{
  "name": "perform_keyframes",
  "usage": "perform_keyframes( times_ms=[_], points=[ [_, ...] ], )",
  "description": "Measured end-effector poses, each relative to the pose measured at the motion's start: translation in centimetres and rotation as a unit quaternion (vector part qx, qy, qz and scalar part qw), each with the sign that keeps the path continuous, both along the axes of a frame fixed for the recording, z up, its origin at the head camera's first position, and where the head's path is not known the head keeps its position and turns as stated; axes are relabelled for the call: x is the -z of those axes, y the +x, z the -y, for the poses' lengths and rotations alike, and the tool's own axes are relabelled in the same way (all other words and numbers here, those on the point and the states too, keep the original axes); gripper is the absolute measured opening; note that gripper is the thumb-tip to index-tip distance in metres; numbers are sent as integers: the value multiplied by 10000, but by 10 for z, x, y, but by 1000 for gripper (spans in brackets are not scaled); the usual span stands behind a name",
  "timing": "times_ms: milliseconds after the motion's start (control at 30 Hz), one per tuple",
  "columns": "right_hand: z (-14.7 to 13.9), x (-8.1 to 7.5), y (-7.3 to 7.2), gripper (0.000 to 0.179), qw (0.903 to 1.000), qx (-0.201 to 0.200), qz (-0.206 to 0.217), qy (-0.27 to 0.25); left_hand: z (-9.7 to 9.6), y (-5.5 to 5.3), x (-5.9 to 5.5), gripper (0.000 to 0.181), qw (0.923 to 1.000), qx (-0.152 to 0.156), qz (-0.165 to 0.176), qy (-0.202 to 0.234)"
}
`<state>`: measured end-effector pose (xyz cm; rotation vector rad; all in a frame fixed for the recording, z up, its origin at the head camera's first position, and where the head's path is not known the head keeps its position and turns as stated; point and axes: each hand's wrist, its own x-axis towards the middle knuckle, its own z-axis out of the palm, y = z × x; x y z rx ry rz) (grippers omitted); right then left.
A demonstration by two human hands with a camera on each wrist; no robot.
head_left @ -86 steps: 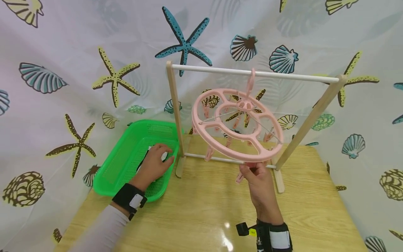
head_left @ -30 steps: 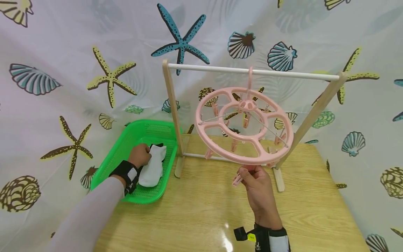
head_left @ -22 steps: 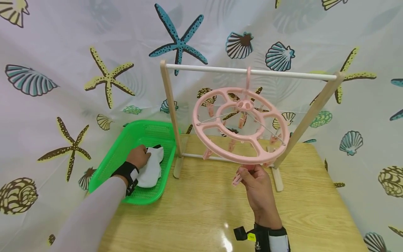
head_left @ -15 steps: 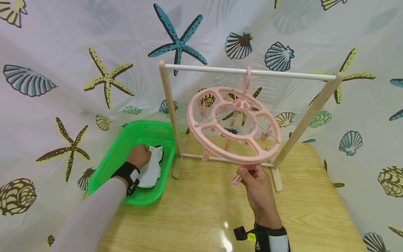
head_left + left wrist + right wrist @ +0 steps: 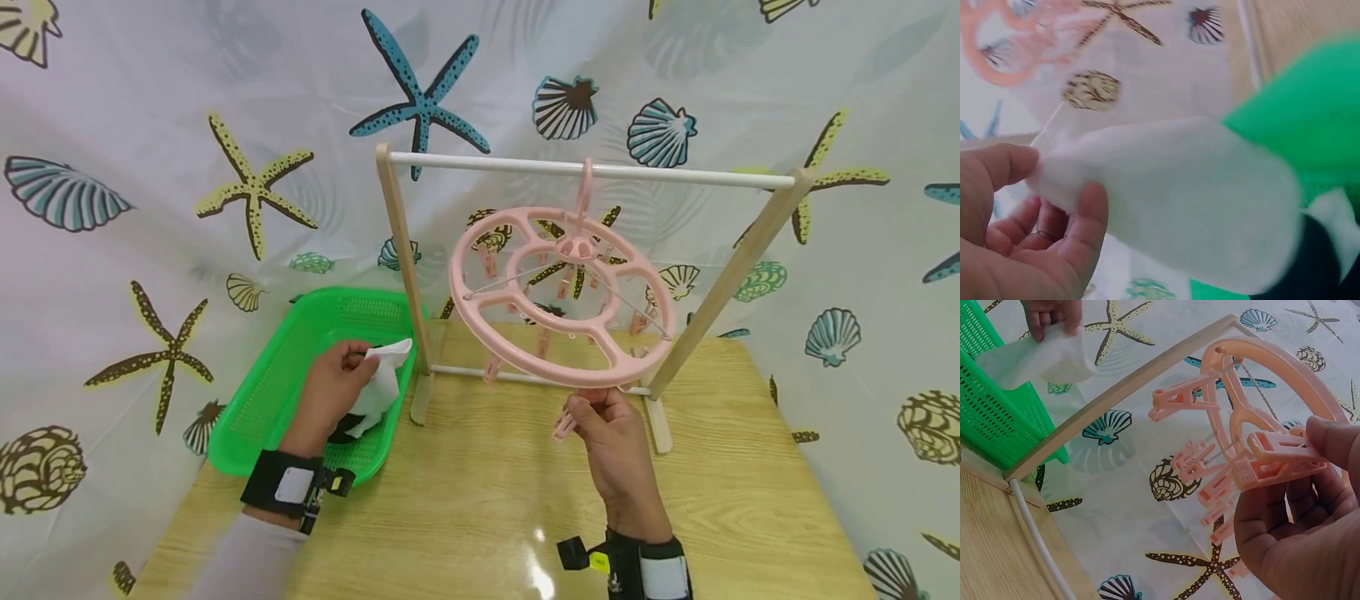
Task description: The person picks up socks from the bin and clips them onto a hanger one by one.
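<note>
My left hand [image 5: 333, 387] pinches one end of a white sock [image 5: 1191, 200] between thumb and fingers, raised over the green basket [image 5: 262, 383]. The sock's rounded end hangs toward the basket. Black and white cloth [image 5: 1310, 256] lies below it. Under the front rim of a pink round clip hanger [image 5: 517, 362], my right hand [image 5: 618, 446] pinches a pink clothespin [image 5: 1279, 456] between thumb and fingers. In the right wrist view the clothespin points left, toward the sock. More clothespins [image 5: 1182, 400] dangle from the hanger.
The hanger hooks over the white bar [image 5: 675, 175] of a wooden-sided rack [image 5: 397, 225] on the wood-grain table [image 5: 480, 500]. The rack's left post stands right beside the basket. A curtain [image 5: 480, 75] printed with shells and starfish hangs behind.
My left hand gripped the white sock inside the basket and has lifted it up toward the rack. My right hand keeps hold of the clothespin; the hanger has swung slightly.
</note>
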<state>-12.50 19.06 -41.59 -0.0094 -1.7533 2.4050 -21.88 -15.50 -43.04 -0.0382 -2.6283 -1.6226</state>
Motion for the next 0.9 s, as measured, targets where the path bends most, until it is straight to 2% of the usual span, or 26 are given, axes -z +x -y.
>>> perform_keyframes(
  times_ms=[100,167,267,367,533,700,833,900],
  points=[
    [2,0,0,15,10000,-17,-14,35,-16,23,-4,28,9985,-35,-547,-79],
    [4,-1,0,14,10000,-29,-8,65,-30,37,-6,22,9962,14,-870,33],
    [6,-2,0,11,9999,-61,-46,80,-55,56,-7,15,9915,275,-1211,398],
    [8,-4,-1,10,9998,-92,-139,99,-82,69,-2,10,9861,673,-1348,701],
    [11,-5,-2,12,9995,-95,-261,138,-123,81,15,7,9827,1195,-1042,957],
    [12,-2,0,5,9998,-51,-148,109,-154,86,33,8,9807,1390,-512,1273],
    [13,0,-1,8,9998,23,-158,140,-166,91,32,10,9775,1440,-288,1514],
    [13,1,-1,7,9996,75,-208,171,-167,93,29,11,9756,1484,-312,1590]
  ],
)
